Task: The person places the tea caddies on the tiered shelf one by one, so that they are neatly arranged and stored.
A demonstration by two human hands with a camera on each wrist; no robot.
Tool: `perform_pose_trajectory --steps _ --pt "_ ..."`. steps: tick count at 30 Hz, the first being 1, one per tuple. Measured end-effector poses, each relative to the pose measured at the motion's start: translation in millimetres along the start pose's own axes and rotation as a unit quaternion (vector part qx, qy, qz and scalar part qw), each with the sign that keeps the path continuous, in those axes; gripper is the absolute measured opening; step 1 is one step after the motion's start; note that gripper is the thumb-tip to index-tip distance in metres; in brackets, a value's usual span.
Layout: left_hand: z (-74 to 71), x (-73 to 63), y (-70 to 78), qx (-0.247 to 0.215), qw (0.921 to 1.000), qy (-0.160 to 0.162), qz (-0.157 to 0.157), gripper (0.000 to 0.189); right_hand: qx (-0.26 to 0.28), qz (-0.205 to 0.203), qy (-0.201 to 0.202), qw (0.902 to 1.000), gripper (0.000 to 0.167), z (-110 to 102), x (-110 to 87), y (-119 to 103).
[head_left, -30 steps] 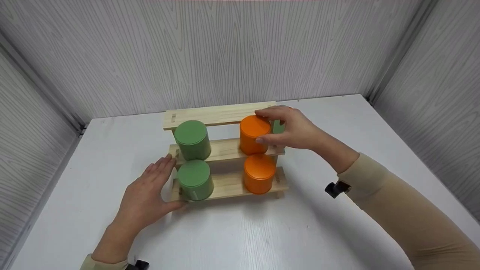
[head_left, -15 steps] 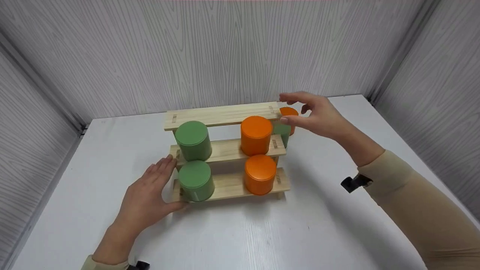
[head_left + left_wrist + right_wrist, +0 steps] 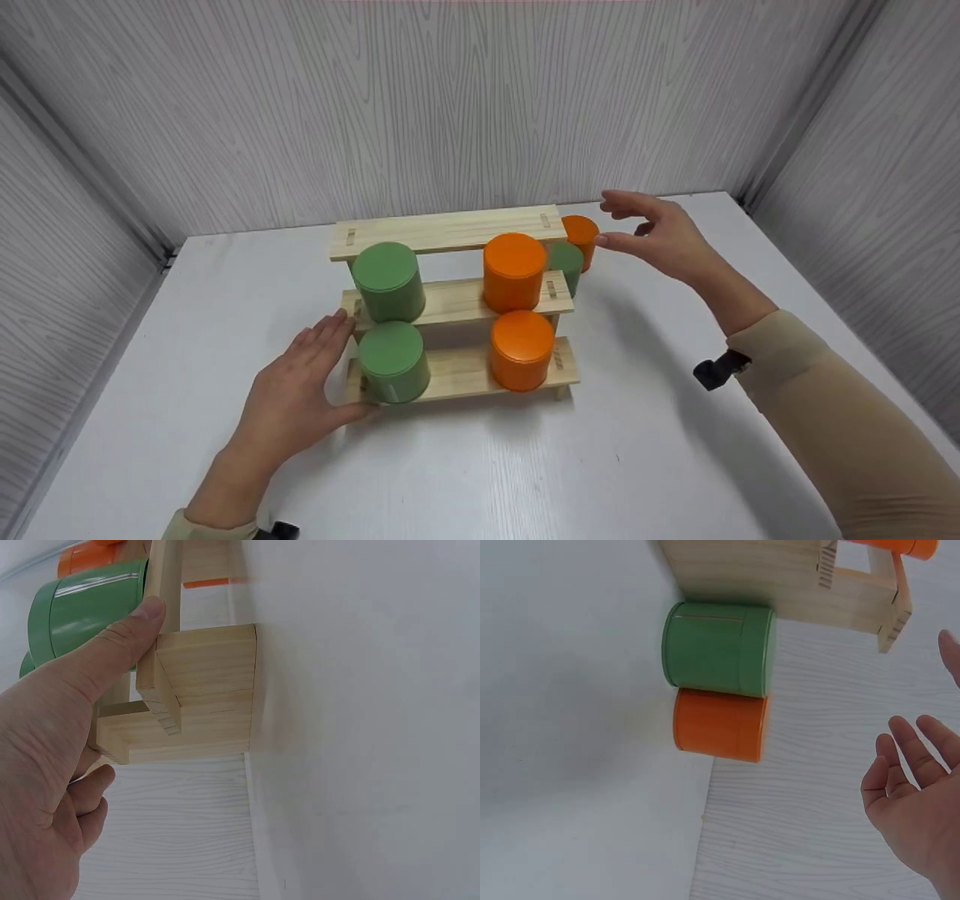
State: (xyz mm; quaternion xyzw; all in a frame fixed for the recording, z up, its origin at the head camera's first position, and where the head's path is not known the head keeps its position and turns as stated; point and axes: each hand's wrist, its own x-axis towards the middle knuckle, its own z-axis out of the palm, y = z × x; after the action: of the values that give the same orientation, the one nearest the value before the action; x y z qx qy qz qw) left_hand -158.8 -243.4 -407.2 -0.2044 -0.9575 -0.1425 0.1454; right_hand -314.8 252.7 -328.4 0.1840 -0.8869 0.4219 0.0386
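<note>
A three-tier wooden rack (image 3: pixel 450 229) stands on the table. On its middle shelf sit a green lidded tin (image 3: pixel 388 283) at the left and an orange tin (image 3: pixel 514 274) at the right. Below them, another green tin (image 3: pixel 394 364) and orange tin (image 3: pixel 522 352) stand on the bottom shelf. My left hand (image 3: pixel 292 390) rests against the rack's left end, its thumb (image 3: pixel 112 652) pressing the bottom shelf's front edge. Held up right of the rack, my right hand (image 3: pixel 664 238) is empty with fingers spread, close to two further tins, one green (image 3: pixel 716 652) and one orange (image 3: pixel 720 726).
Those two tins stand on the white table (image 3: pixel 480 472) beside the rack's right rear. A grey wood-grain panel (image 3: pixel 465 105) rises behind the table, and side panels (image 3: pixel 900 172) flank it. The top shelf bears nothing.
My right hand has left the orange tin on the middle shelf and moved right, uncovering the two tins behind. My left hand stays at the rack's left end.
</note>
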Motion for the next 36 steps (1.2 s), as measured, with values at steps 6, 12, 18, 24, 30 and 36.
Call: perform_pose_trajectory --steps 6,12,18,24,30,36 --pt "0.4 -0.3 0.7 -0.001 1.0 0.001 0.001 0.123 0.017 0.031 -0.013 0.9993 0.076 14 0.2 21" --pt "-0.2 -0.7 1.1 -0.006 0.9999 -0.007 -0.004 0.123 0.037 0.052 -0.033 0.9974 0.08 30 0.8 35" --pt "0.2 -0.2 1.0 -0.003 0.9999 -0.009 -0.004 0.124 0.035 0.076 -0.043 0.9956 0.085 42 2.7 41" --pt "-0.3 0.4 1.0 -0.003 1.0 -0.006 0.001 0.123 0.043 0.089 -0.054 0.9936 0.084 51 5.0 46" --pt "-1.7 0.3 0.5 0.003 1.0 -0.003 0.004 0.123 0.053 0.099 -0.054 0.9922 0.083 59 7.7 47" --pt "-1.1 0.6 0.8 -0.001 1.0 -0.005 -0.001 0.123 0.045 0.103 -0.058 0.9919 0.08 65 10.4 49"
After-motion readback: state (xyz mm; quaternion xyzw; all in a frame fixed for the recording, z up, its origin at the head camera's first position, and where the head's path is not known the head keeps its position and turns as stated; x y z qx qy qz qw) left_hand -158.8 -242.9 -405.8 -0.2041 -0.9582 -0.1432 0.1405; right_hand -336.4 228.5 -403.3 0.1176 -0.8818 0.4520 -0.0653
